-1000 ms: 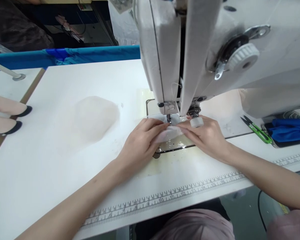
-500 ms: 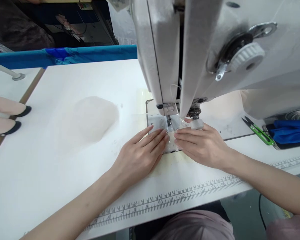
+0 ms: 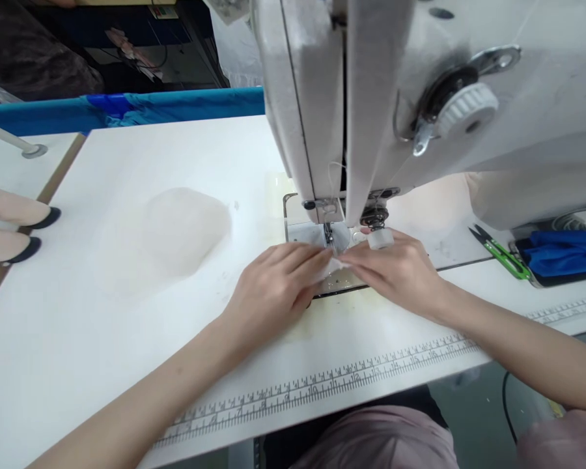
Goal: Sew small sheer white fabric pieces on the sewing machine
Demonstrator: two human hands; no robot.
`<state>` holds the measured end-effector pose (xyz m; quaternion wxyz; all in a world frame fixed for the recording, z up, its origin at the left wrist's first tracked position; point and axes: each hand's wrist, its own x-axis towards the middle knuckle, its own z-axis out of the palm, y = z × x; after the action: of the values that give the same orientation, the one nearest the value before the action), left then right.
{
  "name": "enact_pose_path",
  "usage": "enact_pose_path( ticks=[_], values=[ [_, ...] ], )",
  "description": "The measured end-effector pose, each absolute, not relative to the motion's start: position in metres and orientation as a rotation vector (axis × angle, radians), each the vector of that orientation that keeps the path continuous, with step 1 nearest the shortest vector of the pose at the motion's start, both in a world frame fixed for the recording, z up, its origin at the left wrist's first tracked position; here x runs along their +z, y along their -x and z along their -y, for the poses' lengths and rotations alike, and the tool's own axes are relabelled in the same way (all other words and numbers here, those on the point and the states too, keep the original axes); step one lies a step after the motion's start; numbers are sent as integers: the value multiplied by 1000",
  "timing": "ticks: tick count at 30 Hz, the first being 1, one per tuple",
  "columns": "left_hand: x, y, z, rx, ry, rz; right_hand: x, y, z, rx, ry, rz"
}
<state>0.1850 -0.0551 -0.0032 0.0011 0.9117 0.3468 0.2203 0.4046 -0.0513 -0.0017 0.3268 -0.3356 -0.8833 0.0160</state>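
Peach on the far left: two rounded, tube-like shapes (image 3: pixel 10 225) with black tips, hard to identify, poke in beside the white desk (image 3: pixel 127 352); teal cloth (image 3: pixel 190 104) borders its far side, the room dim beyond. Moving right, a sheer beige patch (image 3: pixel 183 228), apparently fabric, lies flat. Now the left hand (image 3: pixel 273 280), fingers together, seemingly pinching one side of a small piece of white sheer fabric (image 3: pixel 330 268)! That piece sits just in front of the presser foot (image 3: pixel 329 236), below the head of the sewing machine (image 3: pixel 307 117), and this looks like the lining-up step. Across from it, the right hand (image 3: pixel 403 267) pinches the other side. Next move, I'd judge, calls for keeping it flat and square to the foot, fingertips clear. Farther right, green snips (image 3: pixel 502 254) lie near crumpled blue cloth (image 3: pixel 566 254), a ruler scale (image 3: pixel 354 374) running along the near edge.
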Motion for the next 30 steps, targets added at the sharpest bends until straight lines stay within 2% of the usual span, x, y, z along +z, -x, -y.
enact_pose_path(
  ticks=[8,17,24,30],
  values=[
    [-4,-201,27,700,-2702,-1151,-4,-399,43,80,1150,2199],
    [-17,-216,38,975,-2791,-1383,-5,-399,44,-113,1029,2185],
    [-4,-205,43,859,-2722,-1186,-5,-401,46,-87,943,2195],
    [0,-189,60,688,-3003,-1000,-3,-404,60,-161,790,2372]
  ],
)
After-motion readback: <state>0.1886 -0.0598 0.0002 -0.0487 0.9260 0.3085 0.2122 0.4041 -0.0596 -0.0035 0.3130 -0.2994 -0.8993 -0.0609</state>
